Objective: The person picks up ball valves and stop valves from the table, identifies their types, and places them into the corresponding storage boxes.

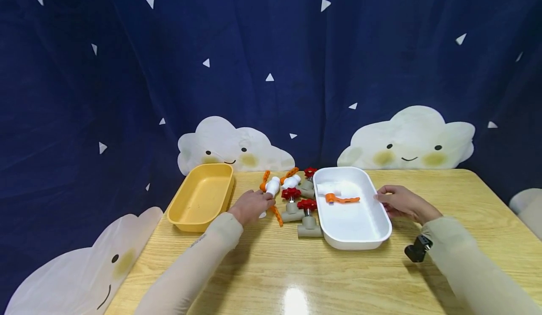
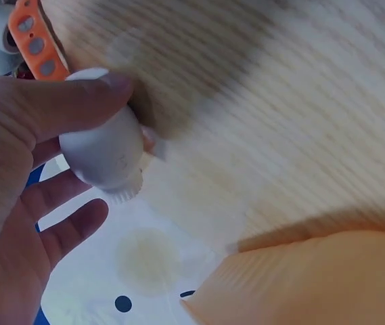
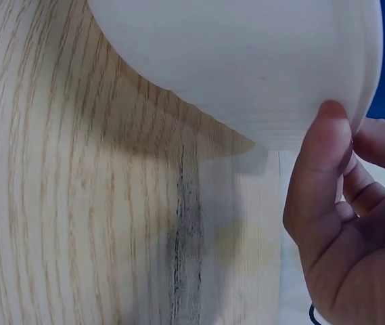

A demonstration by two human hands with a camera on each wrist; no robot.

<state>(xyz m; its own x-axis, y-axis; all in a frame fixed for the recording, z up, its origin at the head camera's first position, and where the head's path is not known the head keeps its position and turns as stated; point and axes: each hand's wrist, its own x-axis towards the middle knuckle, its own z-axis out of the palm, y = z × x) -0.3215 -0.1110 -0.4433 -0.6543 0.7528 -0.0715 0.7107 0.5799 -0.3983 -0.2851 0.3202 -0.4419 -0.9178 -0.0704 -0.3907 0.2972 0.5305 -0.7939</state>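
Observation:
My left hand (image 1: 252, 206) grips a white ball valve (image 2: 101, 156) with an orange lever (image 2: 38, 42). In the left wrist view the thumb lies across its rounded body; some fingers are hidden behind it. My right hand (image 1: 403, 204) pinches the right rim of a white plastic tub (image 1: 353, 225), thumb on the outer wall in the right wrist view. Inside the tub lies another white valve with an orange lever (image 1: 345, 200). Just beyond my left hand are two more white valves, a nearer one (image 1: 273, 186) and a farther one (image 1: 291, 181).
Grey valves with red handwheels stand between the left hand and the tub: a front one (image 1: 309, 226), a middle one (image 1: 291, 210) and a rear one (image 1: 307, 189). A yellow tub (image 1: 192, 222) sits at the table's left edge. A dark curtain (image 1: 271, 37) hangs behind the table.

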